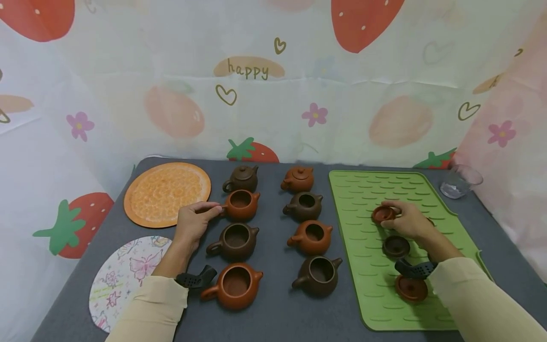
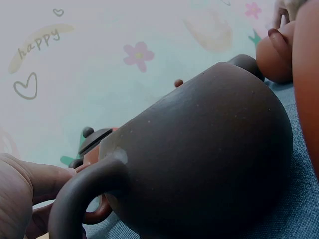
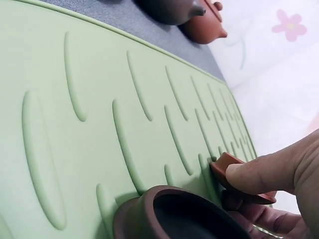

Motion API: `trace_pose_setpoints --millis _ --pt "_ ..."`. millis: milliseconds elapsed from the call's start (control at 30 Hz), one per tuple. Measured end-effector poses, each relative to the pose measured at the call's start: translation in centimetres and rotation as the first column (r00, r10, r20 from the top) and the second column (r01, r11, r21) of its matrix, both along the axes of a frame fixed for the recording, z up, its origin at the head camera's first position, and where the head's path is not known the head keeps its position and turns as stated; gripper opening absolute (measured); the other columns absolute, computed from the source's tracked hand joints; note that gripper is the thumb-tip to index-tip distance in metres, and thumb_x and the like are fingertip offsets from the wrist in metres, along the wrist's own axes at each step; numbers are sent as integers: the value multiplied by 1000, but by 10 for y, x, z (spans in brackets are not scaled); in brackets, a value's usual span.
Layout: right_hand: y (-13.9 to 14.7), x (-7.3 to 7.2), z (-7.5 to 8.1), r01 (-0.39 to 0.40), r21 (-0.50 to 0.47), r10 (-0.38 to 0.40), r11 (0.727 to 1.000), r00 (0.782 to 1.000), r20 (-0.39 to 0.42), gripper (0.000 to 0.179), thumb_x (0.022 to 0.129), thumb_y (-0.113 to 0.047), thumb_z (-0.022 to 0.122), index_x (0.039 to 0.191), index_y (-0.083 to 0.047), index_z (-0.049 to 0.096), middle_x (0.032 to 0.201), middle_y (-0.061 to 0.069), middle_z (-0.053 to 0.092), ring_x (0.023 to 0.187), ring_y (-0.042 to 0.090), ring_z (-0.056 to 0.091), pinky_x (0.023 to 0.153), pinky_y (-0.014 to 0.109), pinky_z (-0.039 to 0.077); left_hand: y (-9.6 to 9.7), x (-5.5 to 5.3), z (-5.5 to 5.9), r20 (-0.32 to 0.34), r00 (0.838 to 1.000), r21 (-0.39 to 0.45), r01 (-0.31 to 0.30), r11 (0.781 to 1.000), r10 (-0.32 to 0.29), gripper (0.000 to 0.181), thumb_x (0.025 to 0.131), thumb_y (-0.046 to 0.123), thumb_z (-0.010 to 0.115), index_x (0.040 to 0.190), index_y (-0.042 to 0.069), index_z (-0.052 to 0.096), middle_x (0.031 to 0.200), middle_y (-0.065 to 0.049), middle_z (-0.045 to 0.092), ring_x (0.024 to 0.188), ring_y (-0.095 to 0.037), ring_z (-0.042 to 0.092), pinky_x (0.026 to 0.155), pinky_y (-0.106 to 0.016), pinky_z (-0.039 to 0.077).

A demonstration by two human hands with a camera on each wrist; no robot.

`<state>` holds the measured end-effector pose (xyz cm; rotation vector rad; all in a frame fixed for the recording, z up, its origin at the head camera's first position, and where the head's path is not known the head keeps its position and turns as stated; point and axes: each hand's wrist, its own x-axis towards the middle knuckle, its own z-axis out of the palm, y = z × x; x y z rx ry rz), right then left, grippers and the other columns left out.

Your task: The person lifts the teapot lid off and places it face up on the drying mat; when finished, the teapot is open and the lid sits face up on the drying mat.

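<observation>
My left hand (image 1: pixel 192 225) pinches the handle of a red-brown teapot (image 1: pixel 243 214) that stands without its lid, second from the back in the left column. In the left wrist view a dark teapot (image 2: pixel 209 149) fills the foreground, hiding most of that red-brown one. On the green mat (image 1: pixel 359 285), my right hand (image 1: pixel 408 219) pinches a red-brown teapot lid (image 3: pixel 244 181) between thumb and fingers, hollow side up. A dark lid (image 1: pixel 396 247) lies just in front of it, and another red-brown lid (image 1: pixel 411 289) is nearer, partly under the wrist camera. The right hand mostly covers a further reddish piece.
Several teapots stand in two columns; the rearmost dark one (image 1: pixel 242 179) and red-brown one (image 1: pixel 299 180) wear lids. To the left lie an orange round mat (image 1: pixel 166 194) and a white patterned round mat (image 1: pixel 124 275). A clear glass (image 1: pixel 459 183) stands at the back right.
</observation>
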<state>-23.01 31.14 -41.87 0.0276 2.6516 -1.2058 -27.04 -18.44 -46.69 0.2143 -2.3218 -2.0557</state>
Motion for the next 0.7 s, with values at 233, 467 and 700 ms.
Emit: trace_pose_setpoints --millis 233,467,700 --pt "1 0 3 3 0 -3 1000 1000 24 69 94 -17 66 147 7 29 123 30 46 105 38 52 80 44 46 0 1 0 3 1000 10 -4 1000 4 32 86 16 76 107 -6 71 86 -1 68 76 -12 59 63 -24 47" --pt "5 2 5 19 4 -19 1000 1000 13 74 94 -29 65 148 5 28 127 32 45 114 44 48 87 54 44 -1 1 0 2 1000 35 5 999 -5 33 86 13 75 110 -9 68 86 0 68 76 -11 59 66 -24 47" --pt "9 4 15 11 -9 -11 1000 1000 -5 76 95 -34 63 150 3 25 131 33 39 116 48 44 87 58 42 -4 0 8 -22 1000 82 -10 997 12 33 88 7 72 114 -11 65 86 2 68 79 -12 62 71 -28 51"
